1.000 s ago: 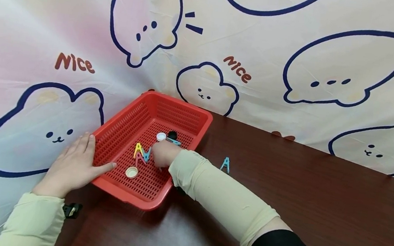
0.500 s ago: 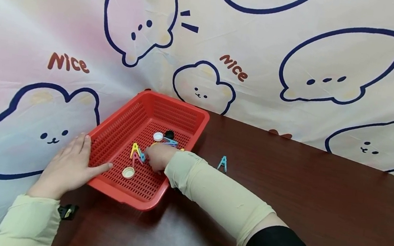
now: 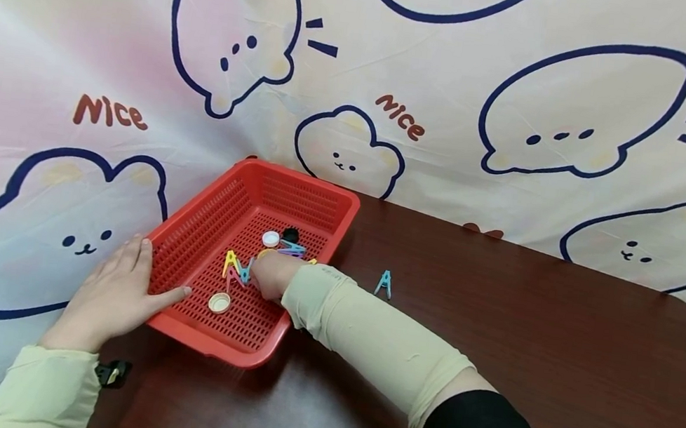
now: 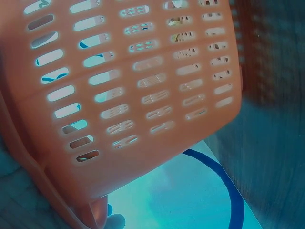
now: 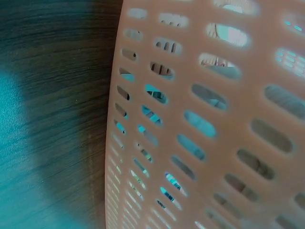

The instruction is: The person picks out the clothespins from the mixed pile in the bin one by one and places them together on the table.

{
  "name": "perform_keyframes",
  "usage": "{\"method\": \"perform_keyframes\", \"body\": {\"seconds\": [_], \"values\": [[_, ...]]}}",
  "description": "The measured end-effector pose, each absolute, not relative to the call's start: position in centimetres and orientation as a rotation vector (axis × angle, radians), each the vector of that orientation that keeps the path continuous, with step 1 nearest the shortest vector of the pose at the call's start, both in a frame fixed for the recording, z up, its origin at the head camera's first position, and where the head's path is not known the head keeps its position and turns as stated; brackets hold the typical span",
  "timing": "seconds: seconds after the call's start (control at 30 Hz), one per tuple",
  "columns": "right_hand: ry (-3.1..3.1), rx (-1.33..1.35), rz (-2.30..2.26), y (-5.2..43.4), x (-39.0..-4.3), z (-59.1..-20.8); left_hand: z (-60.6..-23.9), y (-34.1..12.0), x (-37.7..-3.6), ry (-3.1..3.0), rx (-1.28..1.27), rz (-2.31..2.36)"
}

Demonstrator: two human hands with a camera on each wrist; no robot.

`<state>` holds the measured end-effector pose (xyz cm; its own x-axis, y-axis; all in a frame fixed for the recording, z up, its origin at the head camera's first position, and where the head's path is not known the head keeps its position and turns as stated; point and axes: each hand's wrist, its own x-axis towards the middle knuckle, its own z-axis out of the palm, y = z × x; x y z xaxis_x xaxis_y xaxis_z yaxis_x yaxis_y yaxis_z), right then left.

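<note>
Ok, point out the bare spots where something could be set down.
The brown table lies bare right of the lone blue clip. The red basket has bare floor at its far corners; its middle is crowded with clips, caps and the right hand.

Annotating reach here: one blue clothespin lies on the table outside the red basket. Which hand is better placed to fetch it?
Probably the right hand: the blue clothespin lies on its side of the red basket, while the left hand rests on the far wall.

I see a red perforated basket on a dark reddish-brown wood-grain worktop. Inside lie a yellow clip, a white cap and another white cap at 12 o'clock of it. A light-blue clip sits on the worktop. The backdrop is cream-pink with navy-outlined bears and red-brown "Nice" lettering. Both sleeves are pale beige.
</note>
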<state>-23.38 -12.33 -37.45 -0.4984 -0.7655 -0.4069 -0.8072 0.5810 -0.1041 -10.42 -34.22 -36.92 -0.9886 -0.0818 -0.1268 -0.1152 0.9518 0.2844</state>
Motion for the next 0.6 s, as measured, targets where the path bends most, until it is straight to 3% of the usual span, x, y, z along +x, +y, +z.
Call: {"method": "perform_keyframes", "body": {"seconds": [0.23,0.6], "values": [[2.403,-1.245,0.043,-12.3,-23.5,-37.6,-36.9,-34.1,-10.4,3.001,-0.155,0.449],[2.112,-1.035,-0.728,-11.8,-24.4,-37.1,-37.0,-34.2,-10.4,3.011,-0.144,0.428]]}}
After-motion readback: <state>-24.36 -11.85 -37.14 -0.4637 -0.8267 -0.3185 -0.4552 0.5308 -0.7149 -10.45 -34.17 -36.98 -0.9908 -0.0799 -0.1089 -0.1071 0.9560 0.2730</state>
